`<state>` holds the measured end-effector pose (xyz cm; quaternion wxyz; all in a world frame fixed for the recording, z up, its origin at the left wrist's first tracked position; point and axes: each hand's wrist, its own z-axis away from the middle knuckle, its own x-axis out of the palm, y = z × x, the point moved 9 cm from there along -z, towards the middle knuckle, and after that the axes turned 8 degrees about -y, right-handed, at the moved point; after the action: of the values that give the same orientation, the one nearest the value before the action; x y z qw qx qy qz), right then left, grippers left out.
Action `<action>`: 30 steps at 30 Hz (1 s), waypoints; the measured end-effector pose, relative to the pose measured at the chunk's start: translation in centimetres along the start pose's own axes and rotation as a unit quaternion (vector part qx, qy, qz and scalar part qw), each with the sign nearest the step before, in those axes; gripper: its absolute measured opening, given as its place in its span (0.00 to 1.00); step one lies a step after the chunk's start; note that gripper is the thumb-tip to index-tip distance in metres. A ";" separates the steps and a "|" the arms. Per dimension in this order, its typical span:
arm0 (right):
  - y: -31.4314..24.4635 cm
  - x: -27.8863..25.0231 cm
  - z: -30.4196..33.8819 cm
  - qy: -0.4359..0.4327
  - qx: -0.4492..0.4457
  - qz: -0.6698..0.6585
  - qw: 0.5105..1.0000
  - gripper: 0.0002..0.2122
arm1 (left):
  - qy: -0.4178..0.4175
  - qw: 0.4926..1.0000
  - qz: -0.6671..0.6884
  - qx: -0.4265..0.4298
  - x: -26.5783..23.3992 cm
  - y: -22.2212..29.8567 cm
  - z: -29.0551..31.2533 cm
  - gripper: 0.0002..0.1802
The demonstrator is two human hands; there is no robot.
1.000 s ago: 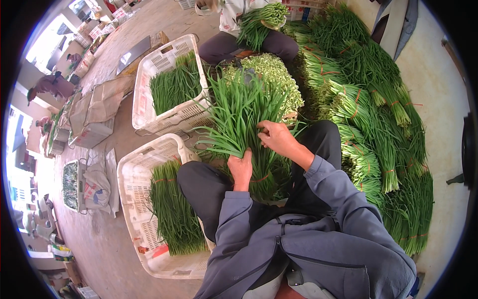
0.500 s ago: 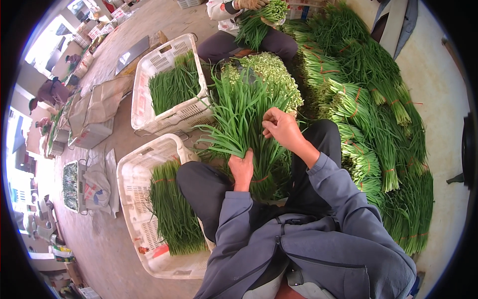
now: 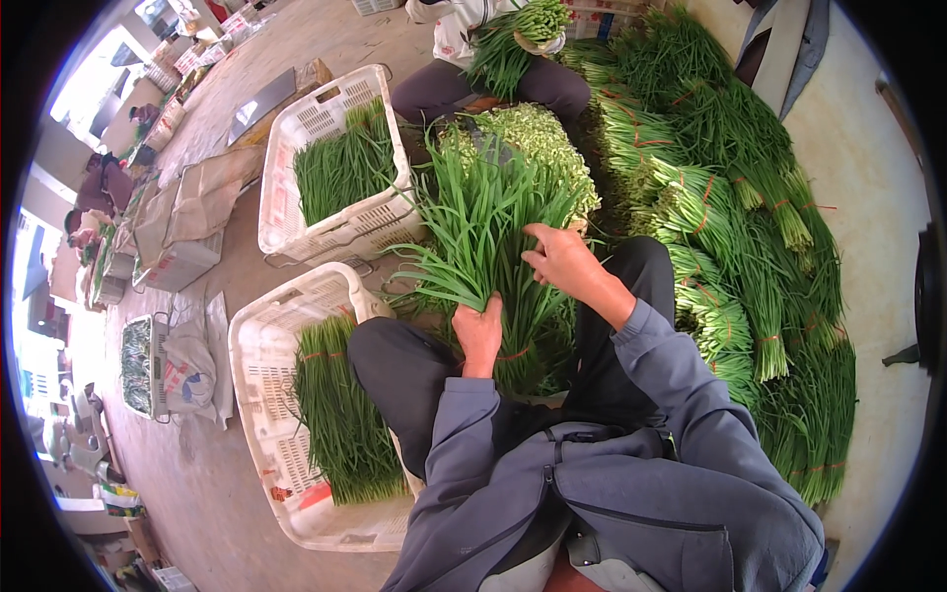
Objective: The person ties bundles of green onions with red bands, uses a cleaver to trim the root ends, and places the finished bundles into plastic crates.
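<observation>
This looks like a greens-packing shed. Tied bundles are heaped around three o'clock, slotted crates stand at eight and ten o'clock, and a co-worker sits at twelve.

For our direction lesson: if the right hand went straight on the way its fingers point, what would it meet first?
Probably the leafy green bunch the left hand grips; whether the right hand touches it is unclear.

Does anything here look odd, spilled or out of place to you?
Nothing stands out as spilled or damaged. The untidiest spot is the chive-like leaves gripped in the left hand: they splay out loosely, some reaching leftward, whereas the red-banded bundles by the wall lie more neatly gathered.
</observation>
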<state>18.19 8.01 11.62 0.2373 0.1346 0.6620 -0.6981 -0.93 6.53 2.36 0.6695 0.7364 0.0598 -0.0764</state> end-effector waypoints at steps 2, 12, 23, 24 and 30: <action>0.0 0.2 -0.1 -0.012 0.016 0.012 1.000 0.18 | 0.000 1.000 0.001 -0.010 0.0 -0.1 0.0 0.11; 0.3 0.3 0.3 -0.022 0.041 -0.041 0.998 0.20 | -0.010 1.000 -0.012 -0.008 0.0 -0.4 0.0 0.11; 2.0 0.6 0.0 -0.035 0.067 -0.112 0.991 0.13 | -0.015 1.000 0.008 -0.022 0.2 -0.2 0.1 0.10; 2.5 0.9 0.0 -0.043 0.084 -0.176 0.980 0.10 | -0.015 1.000 0.007 -0.022 0.2 -0.2 0.1 0.10; 3.5 2.0 -0.3 -0.048 0.071 -0.616 0.783 0.06 | -0.009 1.000 0.004 -0.007 0.1 -0.2 0.1 0.11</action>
<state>18.22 7.94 7.52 -0.2217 -0.3188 0.5406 -0.7463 -0.91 6.42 2.10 0.6755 0.7313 0.0514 -0.0794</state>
